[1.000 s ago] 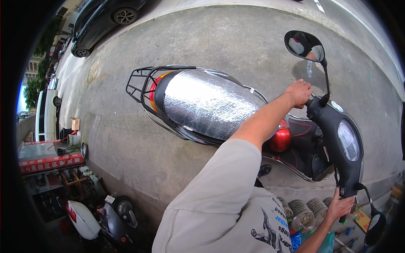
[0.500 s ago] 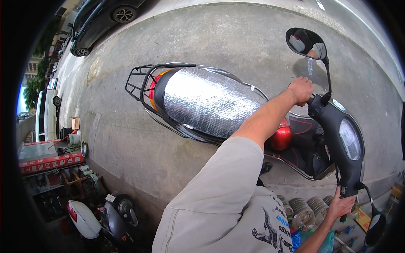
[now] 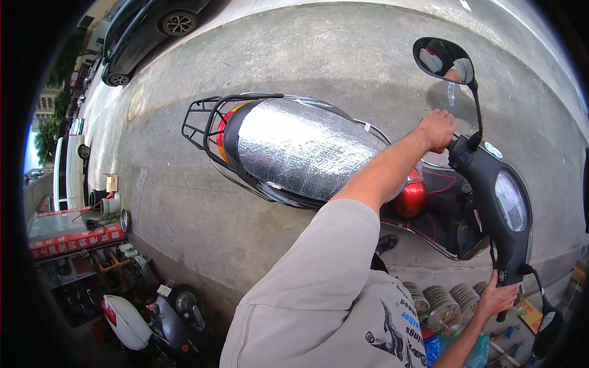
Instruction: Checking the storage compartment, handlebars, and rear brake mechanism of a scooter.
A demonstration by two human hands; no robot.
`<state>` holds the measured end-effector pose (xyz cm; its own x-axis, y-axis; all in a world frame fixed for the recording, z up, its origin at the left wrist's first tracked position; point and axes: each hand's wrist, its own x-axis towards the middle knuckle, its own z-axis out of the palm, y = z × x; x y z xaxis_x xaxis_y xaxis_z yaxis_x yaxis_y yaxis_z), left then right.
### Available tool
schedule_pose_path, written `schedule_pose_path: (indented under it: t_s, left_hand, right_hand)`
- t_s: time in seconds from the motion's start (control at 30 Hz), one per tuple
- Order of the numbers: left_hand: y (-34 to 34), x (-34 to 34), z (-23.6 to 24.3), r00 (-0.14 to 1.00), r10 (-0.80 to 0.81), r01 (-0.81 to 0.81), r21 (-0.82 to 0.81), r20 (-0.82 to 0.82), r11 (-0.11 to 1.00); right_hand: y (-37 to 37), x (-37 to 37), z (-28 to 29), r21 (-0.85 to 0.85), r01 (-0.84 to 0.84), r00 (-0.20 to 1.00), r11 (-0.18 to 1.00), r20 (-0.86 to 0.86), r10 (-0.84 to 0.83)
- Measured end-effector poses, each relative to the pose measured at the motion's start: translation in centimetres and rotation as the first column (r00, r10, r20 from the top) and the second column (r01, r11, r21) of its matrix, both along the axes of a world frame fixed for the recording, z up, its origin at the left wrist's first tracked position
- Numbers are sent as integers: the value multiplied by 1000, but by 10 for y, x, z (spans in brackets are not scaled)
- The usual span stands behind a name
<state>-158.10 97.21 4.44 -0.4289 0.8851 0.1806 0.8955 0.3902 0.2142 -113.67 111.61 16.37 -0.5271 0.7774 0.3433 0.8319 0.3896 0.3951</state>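
Below me stands a scooter [image 3: 483,173], its front toward the right. A silver quilted cover [image 3: 307,147] lies over its seat, with a black rear rack [image 3: 200,122] behind and a glossy red rounded part [image 3: 410,195] ahead. My left hand [image 3: 438,130] is closed round the far handlebar grip, beside a round mirror [image 3: 444,60]. The near grip is in my right hand [image 3: 496,299], with the grip's end showing below the fingers. Between the two hands sits the instrument display [image 3: 510,201]. A second mirror [image 3: 548,334] hangs at the lower right.
A dark car [image 3: 144,37] is parked at the upper left. White vans [image 3: 70,172] stand at the far left. Another scooter [image 3: 132,322] and a cluttered bench [image 3: 76,236] fill the lower left. Several round coiled or stacked items [image 3: 443,306] are near my right arm.
Both hands keep their hold on the grips. The view has shifted very slightly, and a little more of a dark shoe shows beside the scooter.
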Motion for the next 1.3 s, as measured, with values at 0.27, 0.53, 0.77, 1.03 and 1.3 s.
schedule_pose_path:
  t_s: [0.27, 0.53, 0.77, 1.03, 1.3]
  left_hand:
    - [0, 0, 0, 1000, 9, -9, -9, 3, 1000]
    - [1, 0, 0, 1000, 13, -12, -10, 21, 1000]
    - [0, 0, 0, 1000, 6, -6, 11, 26, 1000]
    - [-2, 1, 1, 1000, -2, 2, 34, 8, 999]
    - [-3, 0, -3, 999, 2, -4, 44, 44, 999]
  right_hand:
    - [0, -3, -1, 24, 33, 999, 999, 9, -33]
    - [5, 5, -7, 49, -57, 998, 997, -38, 59]
    - [7, 9, -6, 51, -96, 994, 994, -42, 99]
    - [7, 11, -8, 78, -155, 985, 985, -63, 160]
    - [5, 7, 0, -32, -78, 996, 996, -34, 77]
